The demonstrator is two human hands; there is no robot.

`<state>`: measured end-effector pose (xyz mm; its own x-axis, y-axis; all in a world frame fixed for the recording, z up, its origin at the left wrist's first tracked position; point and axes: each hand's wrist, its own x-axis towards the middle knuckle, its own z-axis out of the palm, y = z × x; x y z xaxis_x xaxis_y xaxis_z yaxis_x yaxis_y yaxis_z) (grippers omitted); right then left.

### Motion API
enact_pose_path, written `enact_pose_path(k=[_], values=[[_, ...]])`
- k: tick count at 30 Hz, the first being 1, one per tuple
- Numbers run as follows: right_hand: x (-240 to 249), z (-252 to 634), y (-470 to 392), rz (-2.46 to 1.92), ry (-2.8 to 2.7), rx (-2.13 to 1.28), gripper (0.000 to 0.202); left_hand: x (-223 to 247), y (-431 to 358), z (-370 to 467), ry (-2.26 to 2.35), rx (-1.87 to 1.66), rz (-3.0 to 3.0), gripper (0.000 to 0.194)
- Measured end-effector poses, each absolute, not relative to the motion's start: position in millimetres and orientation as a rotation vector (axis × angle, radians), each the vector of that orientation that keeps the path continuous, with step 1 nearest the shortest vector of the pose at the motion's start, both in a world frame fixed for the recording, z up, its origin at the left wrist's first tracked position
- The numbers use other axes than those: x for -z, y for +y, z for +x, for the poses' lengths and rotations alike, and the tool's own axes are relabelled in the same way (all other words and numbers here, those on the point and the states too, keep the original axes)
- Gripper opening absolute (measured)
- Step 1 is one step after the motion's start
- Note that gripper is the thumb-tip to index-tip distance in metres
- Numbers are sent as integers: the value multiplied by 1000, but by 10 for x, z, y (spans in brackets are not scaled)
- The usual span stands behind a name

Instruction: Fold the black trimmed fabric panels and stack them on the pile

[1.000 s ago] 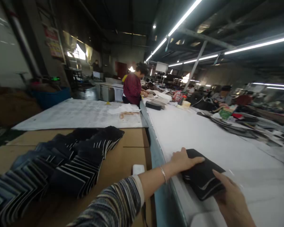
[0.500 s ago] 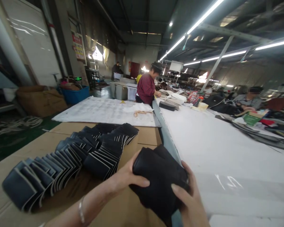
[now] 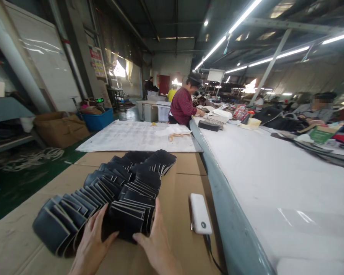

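Observation:
A fanned row of dark folded leather pieces (image 3: 117, 187) with pale edges lies on a cardboard-covered surface (image 3: 177, 179) in front of me. My left hand (image 3: 93, 238) and my right hand (image 3: 156, 238) press on either side of the nearest small stack of these pieces (image 3: 129, 221), fingers stretched along its sides. The stack rests on the cardboard at the near end of the right-hand row.
A white power bank (image 3: 200, 214) with a cable lies right of my right hand. A long white-topped table (image 3: 260, 168) runs along the right. A person in a dark red top (image 3: 183, 105) works further along it. A white sheet (image 3: 137, 137), cardboard box (image 3: 60, 128) and blue bin (image 3: 99, 118) lie beyond.
I carried the dark stack from the white table leftward and set it down at the end of the fanned row. My view turned left and down.

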<state>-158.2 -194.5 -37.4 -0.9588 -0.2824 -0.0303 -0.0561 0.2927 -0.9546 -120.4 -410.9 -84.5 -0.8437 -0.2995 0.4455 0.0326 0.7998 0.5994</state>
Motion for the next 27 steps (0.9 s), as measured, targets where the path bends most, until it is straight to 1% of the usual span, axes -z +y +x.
enact_pose_path(k=[1, 3, 4, 6, 8, 10, 12, 15, 18, 22, 27], values=[[419, -1584, -1943, -304, 2374, 1735, 115, 849, -4050, -1183, -2444, 675, 180, 70], [495, -1557, -1912, -261, 2383, 1726, 114, 807, -3918, -1135, -2451, 480, 83, 67], [525, -1533, -1894, -238, 2375, 1712, 109, 775, -3866, -1115, -2453, 424, 49, 65], [562, -1479, -1875, -223, 2338, 1675, 93, 721, -3817, -1087, -2451, 348, 67, 62], [563, -1437, -1892, -261, 2292, 1646, 76, 710, -3842, -1070, -2454, 323, 126, 57], [539, -1419, -1943, -326, 2255, 1631, 60, 751, -3899, -1050, -2445, 387, 163, 50], [515, -1422, -2007, -364, 2249, 1618, 52, 835, -3945, -1029, -2435, 523, 152, 42], [530, -1437, -2078, -372, 2277, 1627, 56, 974, -3955, -1032, -2397, 694, 102, 31], [600, -1428, -2073, -371, 2332, 1592, 61, 1022, -3929, -1080, -2409, 691, 67, 27], [662, -1362, -1976, -349, 2445, 1457, 72, 948, -3903, -1059, -2485, 591, 9, 36], [638, -1262, -1901, -354, 2380, 1459, 93, 900, -3896, -854, -2489, 599, 5, 56]])
